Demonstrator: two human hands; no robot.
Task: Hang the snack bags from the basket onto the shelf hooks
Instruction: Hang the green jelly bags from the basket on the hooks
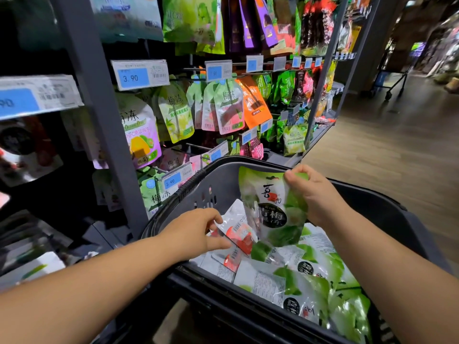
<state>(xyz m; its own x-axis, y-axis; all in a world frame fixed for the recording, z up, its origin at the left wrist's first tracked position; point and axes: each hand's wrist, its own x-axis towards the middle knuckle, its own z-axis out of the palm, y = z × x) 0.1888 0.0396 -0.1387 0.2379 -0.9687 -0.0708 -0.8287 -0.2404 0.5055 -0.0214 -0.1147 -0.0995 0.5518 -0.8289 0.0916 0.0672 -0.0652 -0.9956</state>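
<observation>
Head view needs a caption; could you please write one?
Right hand holds a green bag over the basket; left hand pinches a red-and-white bag.

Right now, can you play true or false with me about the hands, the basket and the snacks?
The right hand grips a green foil snack bag by its top: true.
The left hand holds nothing: false, it pinches a white-and-red plastic packet.
The dark grey plastic basket holds more green bags: true.
The blue price tag reads 9.50: false, it reads 3.90.
</observation>
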